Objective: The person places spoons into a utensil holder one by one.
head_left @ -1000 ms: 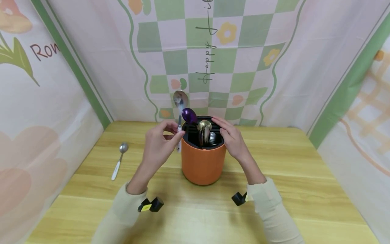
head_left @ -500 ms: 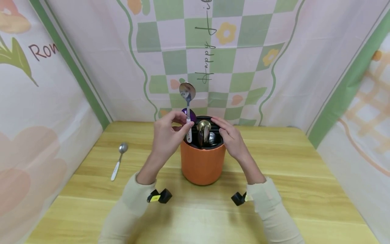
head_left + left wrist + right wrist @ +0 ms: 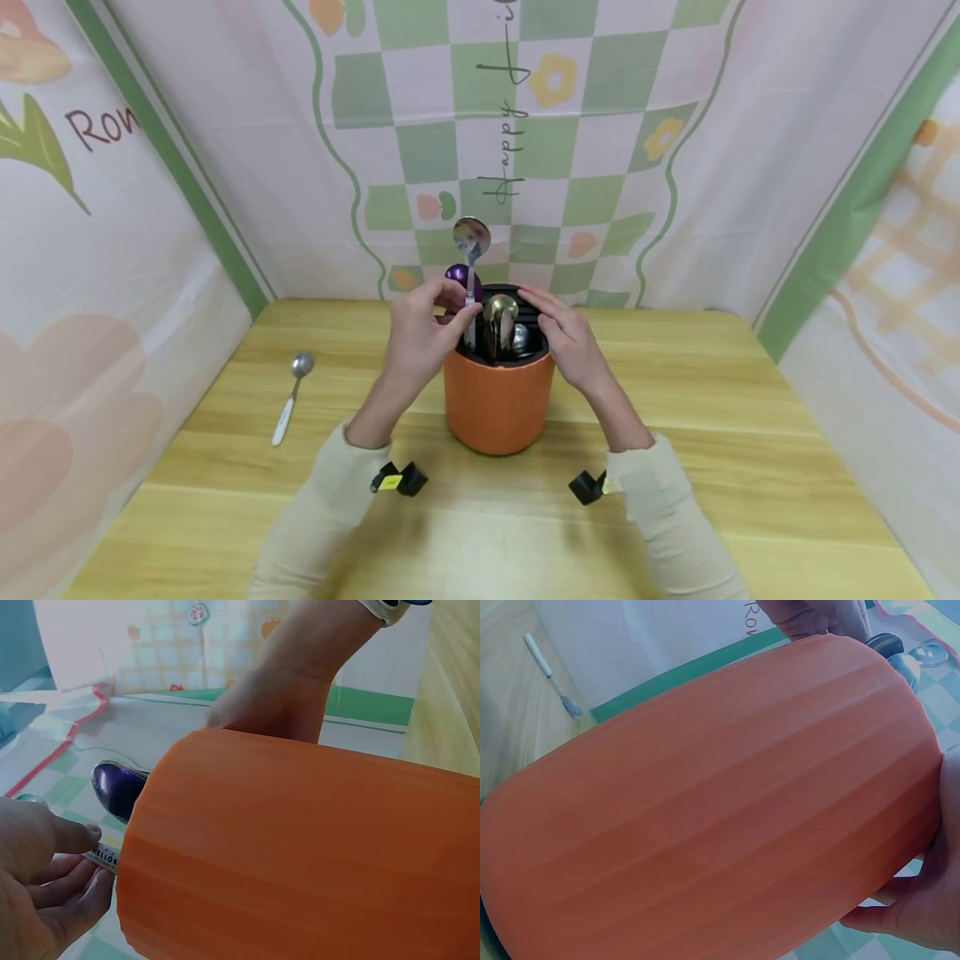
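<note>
My left hand (image 3: 423,329) pinches a metal spoon (image 3: 472,239) by its white printed handle (image 3: 105,856) between thumb and fingers. The spoon stands upright, bowl up, with its handle's lower end inside the rim of an orange utensil holder (image 3: 498,408). Fairly straight fingers of my right hand (image 3: 572,342) rest along the holder's right rim. Inside the black divided top stand a purple spoon (image 3: 457,275), partly behind the held one, a gold spoon (image 3: 501,308) and a silver spoon (image 3: 522,340).
Another spoon (image 3: 291,400) with a white handle lies on the wooden table (image 3: 675,392), left of the holder. A printed cloth (image 3: 555,158) hangs close behind the table, with more cloth at both sides.
My left hand has carried the spoon from beside the holder's left side up and over the rim, then lowered its handle inside. My right hand stays on the rim.
</note>
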{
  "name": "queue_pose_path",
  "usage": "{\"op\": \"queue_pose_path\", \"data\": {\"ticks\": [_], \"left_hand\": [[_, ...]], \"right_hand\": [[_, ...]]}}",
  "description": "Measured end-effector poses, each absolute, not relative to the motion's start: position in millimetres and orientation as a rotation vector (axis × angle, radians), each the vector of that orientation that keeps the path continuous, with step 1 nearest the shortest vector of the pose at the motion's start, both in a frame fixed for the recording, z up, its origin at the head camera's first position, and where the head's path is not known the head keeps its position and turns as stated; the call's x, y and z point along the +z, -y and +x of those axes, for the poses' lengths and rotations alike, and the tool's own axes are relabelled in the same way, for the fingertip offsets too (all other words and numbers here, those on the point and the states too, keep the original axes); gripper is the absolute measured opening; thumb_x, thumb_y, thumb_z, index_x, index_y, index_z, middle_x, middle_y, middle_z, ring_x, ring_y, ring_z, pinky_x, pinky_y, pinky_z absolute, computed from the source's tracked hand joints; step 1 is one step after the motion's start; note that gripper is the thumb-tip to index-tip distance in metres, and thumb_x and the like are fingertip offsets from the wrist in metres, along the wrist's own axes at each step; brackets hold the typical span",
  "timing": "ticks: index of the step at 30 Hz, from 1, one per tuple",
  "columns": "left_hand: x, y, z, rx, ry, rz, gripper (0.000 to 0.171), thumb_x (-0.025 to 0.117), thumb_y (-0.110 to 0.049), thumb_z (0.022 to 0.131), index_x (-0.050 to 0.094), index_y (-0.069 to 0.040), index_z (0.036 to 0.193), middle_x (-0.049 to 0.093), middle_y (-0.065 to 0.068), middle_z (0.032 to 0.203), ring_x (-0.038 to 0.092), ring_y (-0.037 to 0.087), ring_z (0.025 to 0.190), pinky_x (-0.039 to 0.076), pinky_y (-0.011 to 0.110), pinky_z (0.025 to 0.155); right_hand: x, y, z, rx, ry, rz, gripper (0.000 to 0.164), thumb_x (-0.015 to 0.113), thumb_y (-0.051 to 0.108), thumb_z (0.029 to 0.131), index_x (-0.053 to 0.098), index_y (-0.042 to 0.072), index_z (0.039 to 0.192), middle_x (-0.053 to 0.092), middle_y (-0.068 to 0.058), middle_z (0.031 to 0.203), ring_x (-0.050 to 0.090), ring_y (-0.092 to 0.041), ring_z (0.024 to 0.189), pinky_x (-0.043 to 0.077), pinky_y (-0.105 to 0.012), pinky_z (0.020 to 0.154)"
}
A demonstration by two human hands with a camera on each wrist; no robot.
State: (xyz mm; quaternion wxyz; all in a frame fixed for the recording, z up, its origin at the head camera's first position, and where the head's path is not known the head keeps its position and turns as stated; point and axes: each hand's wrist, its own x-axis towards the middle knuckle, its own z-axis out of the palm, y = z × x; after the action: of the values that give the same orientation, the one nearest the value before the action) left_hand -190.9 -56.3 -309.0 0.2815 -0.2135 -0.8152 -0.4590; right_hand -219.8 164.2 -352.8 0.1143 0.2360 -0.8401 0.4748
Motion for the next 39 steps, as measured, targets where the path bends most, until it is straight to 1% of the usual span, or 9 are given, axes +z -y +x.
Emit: {"op": "queue_pose_path", "data": {"ticks": [6, 9, 14, 18, 22, 28, 39], "left_hand": [[-315, 58, -192, -1.224, 2.180, -0.575, 0.014, 0.077, -0.010, 0.086, 0.067, -0.001, 0.091, 0.070, 0.011, 0.083, 0.070, 0.020, 0.078, 0.060, 0.025, 0.064], [-318, 59, -192, -1.225, 2.186, -0.581, 0.014, 0.077, -0.011, 0.087, 0.067, -0.002, 0.091, 0.070, 0.011, 0.084, 0.070, 0.020, 0.079, 0.060, 0.025, 0.064], [-320, 67, -187, -1.216, 2.205, -0.544, 0.022, 0.079, -0.017, 0.084, 0.068, 0.000, 0.093, 0.071, 0.011, 0.087, 0.070, 0.021, 0.082, 0.060, 0.025, 0.067], [-321, 76, -183, -1.222, 2.224, -0.510, 0.026, 0.080, -0.017, 0.083, 0.068, 0.002, 0.095, 0.071, 0.012, 0.088, 0.071, 0.022, 0.084, 0.061, 0.027, 0.069], [-323, 86, -180, -1.233, 2.240, -0.481, 0.022, 0.077, -0.015, 0.087, 0.068, 0.002, 0.097, 0.071, 0.012, 0.089, 0.071, 0.023, 0.085, 0.061, 0.028, 0.069], [-333, 105, -177, -1.210, 2.285, -0.463, 0.012, 0.070, -0.010, 0.092, 0.068, 0.000, 0.098, 0.071, 0.012, 0.091, 0.070, 0.023, 0.086, 0.061, 0.026, 0.069], [-346, 137, -169, -1.175, 2.426, -0.332, 0.012, 0.066, -0.011, 0.094, 0.066, -0.002, 0.102, 0.070, 0.012, 0.095, 0.069, 0.024, 0.089, 0.062, 0.030, 0.073]], "right_hand": [[-352, -163, -220, 1.396, 2.470, 0.682, 0.045, 0.034, 0.009, 0.104, 0.051, 0.006, 0.145, 0.043, -0.013, 0.156, 0.033, -0.028, 0.149, 0.028, -0.052, 0.121], [-352, -163, -219, 1.405, 2.476, 0.668, 0.045, 0.034, 0.010, 0.104, 0.052, 0.007, 0.145, 0.043, -0.012, 0.156, 0.032, -0.027, 0.149, 0.027, -0.052, 0.121], [-353, -163, -220, 1.429, 2.471, 0.657, 0.044, 0.034, 0.009, 0.104, 0.053, 0.007, 0.144, 0.044, -0.010, 0.156, 0.032, -0.026, 0.149, 0.025, -0.050, 0.123], [-353, -163, -220, 1.434, 2.472, 0.646, 0.044, 0.035, 0.010, 0.104, 0.053, 0.007, 0.144, 0.044, -0.008, 0.156, 0.032, -0.025, 0.150, 0.024, -0.048, 0.123], [-353, -164, -220, 1.427, 2.473, 0.639, 0.044, 0.035, 0.010, 0.104, 0.054, 0.008, 0.144, 0.044, -0.009, 0.156, 0.032, -0.025, 0.150, 0.024, -0.049, 0.123], [-352, -164, -219, 1.425, 2.474, 0.640, 0.044, 0.035, 0.010, 0.104, 0.054, 0.008, 0.144, 0.044, -0.009, 0.156, 0.032, -0.025, 0.150, 0.025, -0.049, 0.123], [-353, -164, -221, 1.425, 2.469, 0.648, 0.044, 0.035, 0.010, 0.104, 0.054, 0.007, 0.143, 0.044, -0.009, 0.156, 0.032, -0.025, 0.150, 0.025, -0.050, 0.123]]}}
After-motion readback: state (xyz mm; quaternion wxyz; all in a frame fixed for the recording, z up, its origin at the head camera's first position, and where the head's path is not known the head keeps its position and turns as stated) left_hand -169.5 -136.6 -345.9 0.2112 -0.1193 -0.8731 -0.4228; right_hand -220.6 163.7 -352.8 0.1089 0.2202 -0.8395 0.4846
